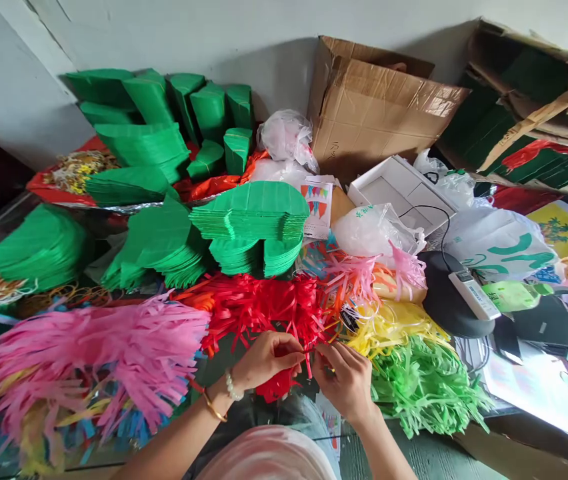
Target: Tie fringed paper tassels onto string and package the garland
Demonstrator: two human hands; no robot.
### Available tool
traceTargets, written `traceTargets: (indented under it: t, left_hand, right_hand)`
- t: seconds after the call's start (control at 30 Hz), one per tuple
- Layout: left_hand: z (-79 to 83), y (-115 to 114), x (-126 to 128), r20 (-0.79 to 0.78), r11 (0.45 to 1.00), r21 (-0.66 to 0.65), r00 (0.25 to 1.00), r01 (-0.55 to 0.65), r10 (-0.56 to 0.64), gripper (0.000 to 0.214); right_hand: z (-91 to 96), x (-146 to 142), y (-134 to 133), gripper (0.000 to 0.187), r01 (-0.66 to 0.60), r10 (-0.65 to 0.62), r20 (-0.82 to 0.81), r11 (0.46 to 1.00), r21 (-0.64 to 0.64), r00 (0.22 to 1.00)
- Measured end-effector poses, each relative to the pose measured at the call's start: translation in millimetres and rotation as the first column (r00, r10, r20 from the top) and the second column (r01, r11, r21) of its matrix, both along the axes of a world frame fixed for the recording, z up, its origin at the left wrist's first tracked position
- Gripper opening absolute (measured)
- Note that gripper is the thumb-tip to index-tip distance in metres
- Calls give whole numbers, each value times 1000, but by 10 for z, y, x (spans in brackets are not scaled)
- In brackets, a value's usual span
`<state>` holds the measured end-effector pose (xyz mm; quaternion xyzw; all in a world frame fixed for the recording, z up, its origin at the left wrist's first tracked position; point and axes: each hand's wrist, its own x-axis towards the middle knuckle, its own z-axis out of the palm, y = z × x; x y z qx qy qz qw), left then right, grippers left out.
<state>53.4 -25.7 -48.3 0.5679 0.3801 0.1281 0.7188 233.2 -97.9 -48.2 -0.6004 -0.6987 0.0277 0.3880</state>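
Observation:
My left hand (269, 360) and my right hand (344, 380) meet at the middle of the table, pinching thin strips of red paper fringe between their fingertips. The strips run from a large heap of red paper fringe (264, 310) just beyond my hands. A pearl bracelet (234, 385) and a gold bangle (214, 407) sit on my left wrist. To the left lies a pink paper fringe bundle (89, 360). To the right of my right hand are a yellow paper fringe bundle (394, 330) and a light green paper fringe bundle (424, 390).
Stacks of cut green paper (249, 220) fill the table behind the fringes. Farther back stand a torn cardboard box (379, 110) and a white box (401, 193). Plastic bags (499, 243), a white remote control (474, 293) and a black round object (451, 293) lie at the right.

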Motion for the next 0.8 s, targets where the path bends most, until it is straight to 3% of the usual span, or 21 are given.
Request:
traceTargets:
  t: [0.1,0.17,0.23,0.3,0.37,0.4,0.43,0.47,0.5,0.53,0.57,0.6,0.7,0.8]
  left_hand:
    - [-124,184,-43,-92,999,38,996,-13,16,32]
    - [-235,302,-154,-154,997,68,987,-36,46,39]
    - [-349,407,-323,-203,993,108,976,-53,75,33]
    - [-453,478,-509,-295,957,282,943,-68,154,21]
    - [-544,495,-645,-398,850,525,875,-30,276,13]
    - [-585,483,-674,-430,792,611,843,8,323,12]
    - [-624,462,-673,-447,747,663,825,47,345,12]
    - [-663,438,-641,-455,721,688,823,81,341,13]
    - [-701,416,-583,-456,707,698,831,111,320,14]
    - [-741,402,-508,-457,697,704,840,139,294,15]
    - [-784,398,-426,-461,679,715,844,168,276,16]
    - [-828,407,-349,-470,657,729,840,195,271,17]
    - [-959,484,-241,-531,586,764,779,270,333,23]
    - [-1032,550,-367,-579,544,772,715,327,392,31]
  right_hand:
    - [4,285,395,17,103,-102,44,994,-21,994]
    - [15,622,697,17,276,-272,80,961,-34,959]
    - [12,1044,991,17,513,-502,148,857,-46,852]
    - [-15,1443,1229,19,733,-715,188,680,-37,673]
    - [-65,1666,1369,20,840,-809,244,541,-47,535]
    - [-98,1667,1394,22,862,-829,255,504,-42,497]
    - [-139,1580,1391,23,853,-820,254,521,-38,512]
    - [-190,1406,1362,24,817,-789,240,575,-38,566]
    - [-254,1156,1313,24,711,-688,212,701,-51,694]
    - [-333,849,1252,25,480,-462,169,873,-85,871]
    - [-427,515,1187,25,166,-146,128,973,-162,981]
    - [-534,183,1127,24,-1,27,119,978,-208,993]
    - [-885,-536,1030,17,-255,310,189,930,-267,932]
    - [-1140,-617,1068,28,-186,299,298,917,-354,906]
